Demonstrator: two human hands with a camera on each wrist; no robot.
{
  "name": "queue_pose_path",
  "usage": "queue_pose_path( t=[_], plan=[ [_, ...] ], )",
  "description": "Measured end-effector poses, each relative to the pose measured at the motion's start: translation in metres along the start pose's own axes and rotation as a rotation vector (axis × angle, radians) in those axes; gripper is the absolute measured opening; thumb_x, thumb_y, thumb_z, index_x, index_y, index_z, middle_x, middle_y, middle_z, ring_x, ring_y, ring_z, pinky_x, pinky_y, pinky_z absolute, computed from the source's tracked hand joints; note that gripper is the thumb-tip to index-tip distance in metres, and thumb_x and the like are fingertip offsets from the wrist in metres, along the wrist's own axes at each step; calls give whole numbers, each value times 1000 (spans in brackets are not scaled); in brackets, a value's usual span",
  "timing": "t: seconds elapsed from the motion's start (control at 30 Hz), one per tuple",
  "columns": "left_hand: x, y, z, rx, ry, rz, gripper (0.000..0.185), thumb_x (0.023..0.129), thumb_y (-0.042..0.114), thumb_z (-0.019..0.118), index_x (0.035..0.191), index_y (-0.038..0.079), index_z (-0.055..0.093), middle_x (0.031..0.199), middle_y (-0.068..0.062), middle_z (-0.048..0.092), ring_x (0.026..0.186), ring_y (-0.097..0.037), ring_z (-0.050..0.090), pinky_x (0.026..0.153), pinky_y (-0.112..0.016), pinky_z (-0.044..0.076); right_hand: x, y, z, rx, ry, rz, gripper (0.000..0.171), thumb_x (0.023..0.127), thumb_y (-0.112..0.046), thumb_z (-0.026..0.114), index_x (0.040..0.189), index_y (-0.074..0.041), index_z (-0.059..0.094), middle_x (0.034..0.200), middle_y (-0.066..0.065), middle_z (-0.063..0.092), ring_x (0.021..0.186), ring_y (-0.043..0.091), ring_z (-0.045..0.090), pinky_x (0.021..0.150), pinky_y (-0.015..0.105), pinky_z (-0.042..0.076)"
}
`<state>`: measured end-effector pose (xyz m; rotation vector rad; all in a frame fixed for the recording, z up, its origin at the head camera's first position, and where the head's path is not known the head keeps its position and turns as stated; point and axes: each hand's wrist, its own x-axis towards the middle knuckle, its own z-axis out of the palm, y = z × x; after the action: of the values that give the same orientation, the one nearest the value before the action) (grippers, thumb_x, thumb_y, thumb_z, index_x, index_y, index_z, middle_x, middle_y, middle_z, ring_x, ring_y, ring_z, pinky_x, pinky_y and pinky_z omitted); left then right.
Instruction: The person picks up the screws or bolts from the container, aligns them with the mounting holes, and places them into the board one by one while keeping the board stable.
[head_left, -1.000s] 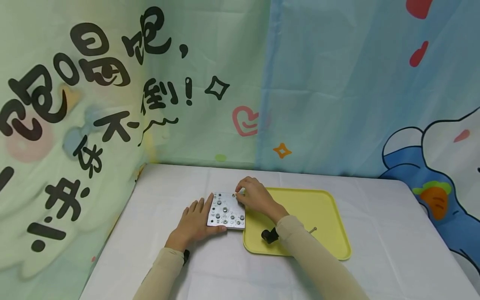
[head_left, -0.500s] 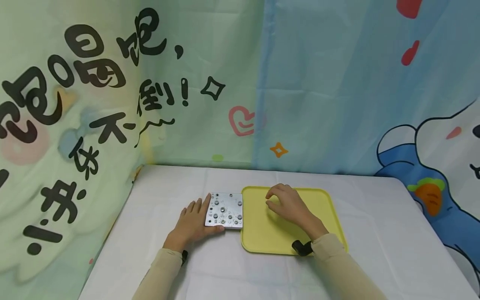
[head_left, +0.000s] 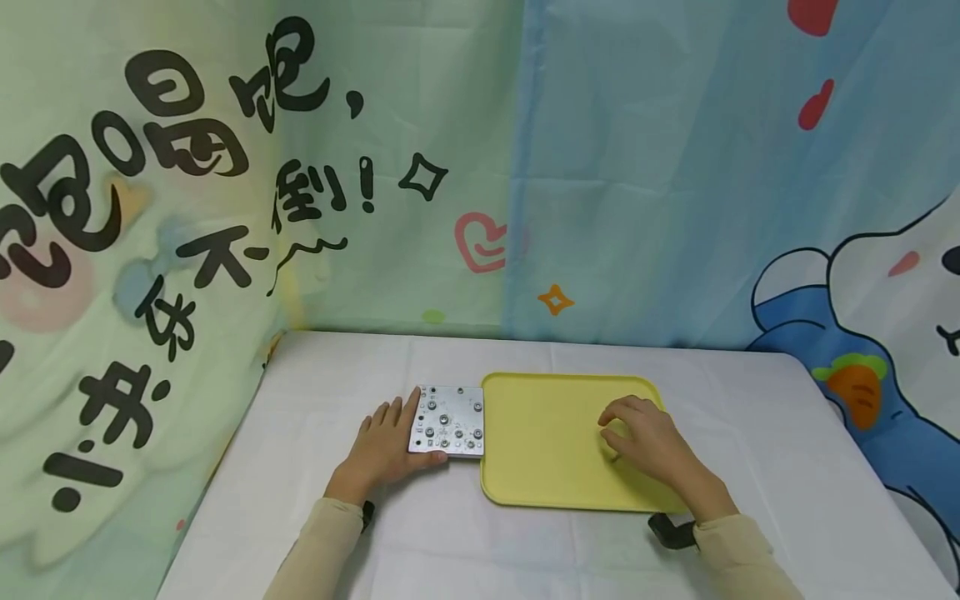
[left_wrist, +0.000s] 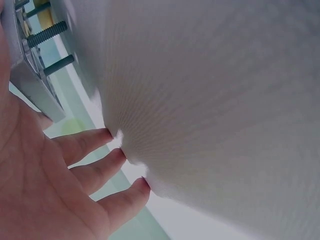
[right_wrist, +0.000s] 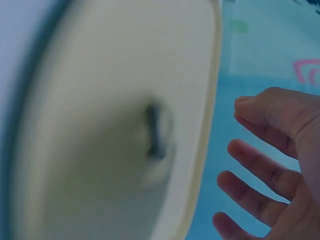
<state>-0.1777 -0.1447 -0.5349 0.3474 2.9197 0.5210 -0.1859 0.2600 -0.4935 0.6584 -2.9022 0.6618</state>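
Observation:
A silver metal plate (head_left: 450, 421) with several bolt heads on top lies left of the yellow tray, against its edge. Threaded bolt shanks (left_wrist: 47, 34) stick out of its underside in the left wrist view. My left hand (head_left: 382, 446) braces the plate, index finger along its left edge and thumb along its front edge; the other fingertips press the cloth. Over the right part of the tray hovers my right hand (head_left: 648, 442), fingers loosely bent, nothing held. A single bolt (right_wrist: 155, 130) lies on the tray close to it, blurred in the right wrist view and partly hidden in the head view.
The yellow tray (head_left: 555, 467) sits mid-table on a white cloth (head_left: 487, 558). Printed curtains (head_left: 637, 183) hang behind the table and on its left. A black camera mount (head_left: 671, 532) is on the right wrist, hanging past the tray's front edge.
My right hand has left the plate's far right corner and travelled right across the tray to the bolt. My left hand and the plate keep their places; the head view has shifted slightly.

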Motion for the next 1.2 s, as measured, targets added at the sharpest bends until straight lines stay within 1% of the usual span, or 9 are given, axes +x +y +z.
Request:
queue_pose_path(
  t=[0.13,0.27,0.47,0.63,0.8,1.03,1.2],
  plan=[
    [0,0,1,1,1,0,113,82,73,64,161,10,15,153,-28,34,141,-47,32,112,-61,27,-11,10,1,-6,-48,44,11,86,-5,77,93,-11,71,110,15,65,104,41,58,79,62,47],
    [1,-1,1,8,4,1,113,82,74,64,161,10,15,153,-28,34,141,-47,32,112,-60,28,-20,17,3,0,-66,52,12,86,-3,76,93,-11,71,109,15,65,104,42,58,82,63,46],
    [1,-1,1,8,-1,2,113,82,74,63,161,10,15,153,-28,34,141,-47,32,112,-60,28,-27,26,6,-11,-60,39,14,86,-1,74,93,-12,71,109,15,65,104,42,57,81,63,47],
    [1,-1,1,11,-3,4,114,82,74,63,162,11,14,154,-28,34,141,-46,31,112,-60,28,-30,30,10,-34,-49,38,15,86,-2,75,91,-15,71,108,12,65,103,40,57,79,60,48],
    [1,-1,2,8,-4,3,114,82,75,63,162,11,14,154,-28,34,141,-47,31,112,-61,28,-30,31,12,-55,-37,29,15,86,-4,76,90,-16,70,107,11,65,101,39,57,77,58,49],
    [1,-1,1,5,6,5,114,81,74,64,161,10,15,153,-29,34,140,-47,32,111,-61,29,-29,31,15,-104,-16,3,14,84,-8,78,84,-16,66,104,12,65,97,38,59,74,56,50],
    [0,-1,1,9,3,3,114,81,74,64,161,10,15,153,-28,34,141,-46,32,111,-61,29,-27,29,16,-112,-1,1,12,84,-9,76,84,-15,65,105,12,66,98,38,60,75,56,51]
  ],
)
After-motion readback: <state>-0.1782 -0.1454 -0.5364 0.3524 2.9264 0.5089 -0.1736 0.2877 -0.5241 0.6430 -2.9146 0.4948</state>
